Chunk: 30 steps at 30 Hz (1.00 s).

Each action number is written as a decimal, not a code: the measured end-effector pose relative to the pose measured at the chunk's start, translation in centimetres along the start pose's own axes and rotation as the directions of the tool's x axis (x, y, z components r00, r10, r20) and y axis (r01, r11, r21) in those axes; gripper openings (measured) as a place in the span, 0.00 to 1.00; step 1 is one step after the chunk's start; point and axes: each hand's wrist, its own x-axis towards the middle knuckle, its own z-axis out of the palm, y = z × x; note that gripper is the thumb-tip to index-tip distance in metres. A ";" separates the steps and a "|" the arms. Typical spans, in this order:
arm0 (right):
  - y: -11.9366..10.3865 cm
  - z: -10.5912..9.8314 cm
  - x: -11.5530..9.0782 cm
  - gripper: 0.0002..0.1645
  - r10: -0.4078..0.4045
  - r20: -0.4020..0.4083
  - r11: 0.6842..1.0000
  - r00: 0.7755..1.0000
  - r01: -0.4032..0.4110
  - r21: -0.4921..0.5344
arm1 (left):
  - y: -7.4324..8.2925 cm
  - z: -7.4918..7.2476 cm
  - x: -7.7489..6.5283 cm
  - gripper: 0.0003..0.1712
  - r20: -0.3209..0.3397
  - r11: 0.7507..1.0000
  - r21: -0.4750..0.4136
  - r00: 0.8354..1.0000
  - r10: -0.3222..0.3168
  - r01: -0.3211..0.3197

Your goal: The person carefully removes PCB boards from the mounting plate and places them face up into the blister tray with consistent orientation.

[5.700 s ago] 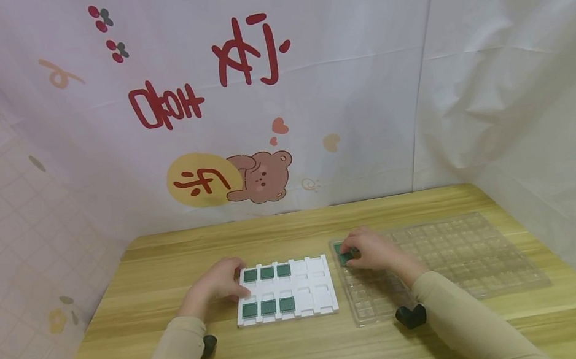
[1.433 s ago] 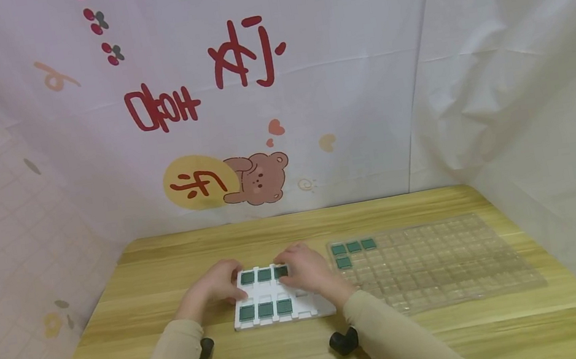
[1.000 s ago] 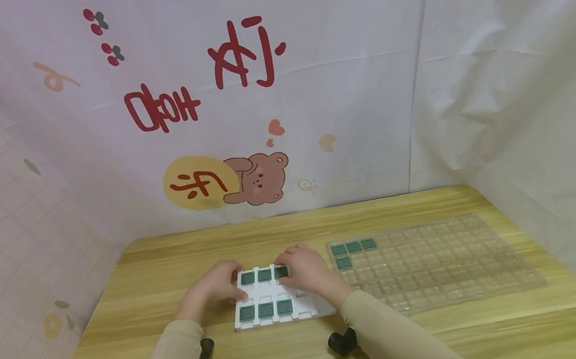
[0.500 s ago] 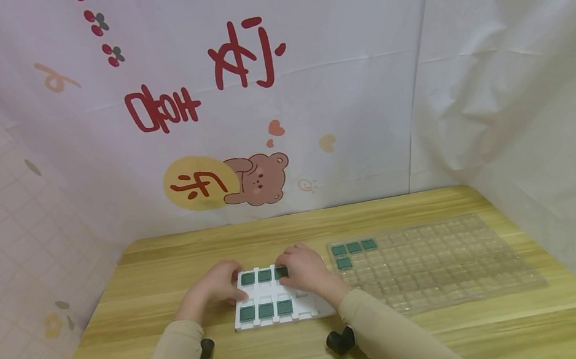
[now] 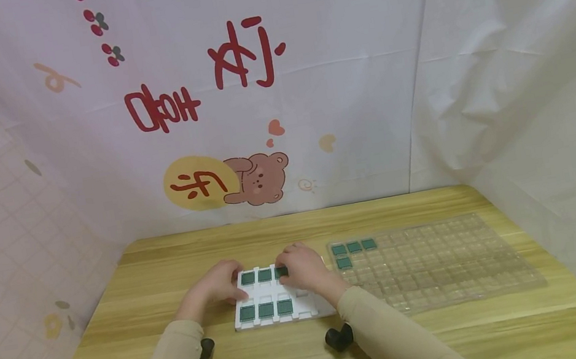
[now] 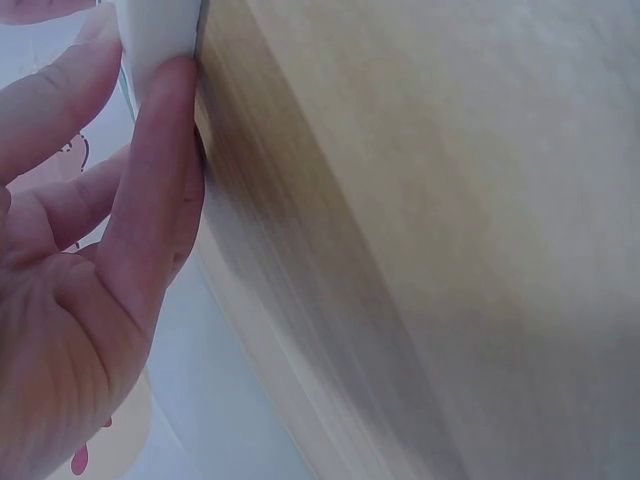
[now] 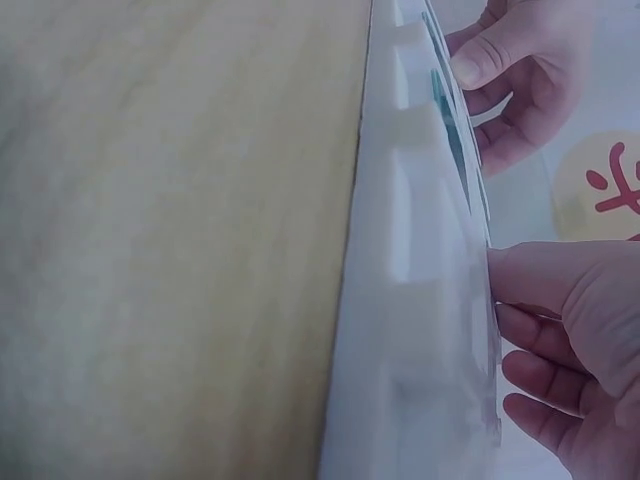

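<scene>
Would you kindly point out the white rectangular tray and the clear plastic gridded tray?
White rectangular tray (image 5: 263, 290): head view, on its bare strip between the rows.
Clear plastic gridded tray (image 5: 446, 264): head view, on its empty middle cells.

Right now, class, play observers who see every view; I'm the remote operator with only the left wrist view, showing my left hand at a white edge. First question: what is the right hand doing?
Observer: In the head view, the right hand pinches a green square, third from the left in the far row of the white tray.
Operator: And what is in that tray's near row?
Observer: Three more green squares sit in its three leftmost pockets.
Operator: What lies to the right of it?
Observer: A clear tray, with four green squares at its far left corner.
</scene>
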 end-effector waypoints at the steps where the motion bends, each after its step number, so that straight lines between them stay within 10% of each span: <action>1: 0.0 0.0 0.0 0.18 0.000 0.007 1.000 1.000 0.000 -0.001 | 0.0 0.0 0.0 0.33 0.001 1.000 0.001 1.000 -0.001 0.001; 30: 0.5 -0.1 0.6 0.17 0.041 0.055 0.986 0.998 -0.049 0.158 | 0.2 -0.1 -0.3 0.34 -0.003 1.000 -0.009 1.000 -0.002 0.002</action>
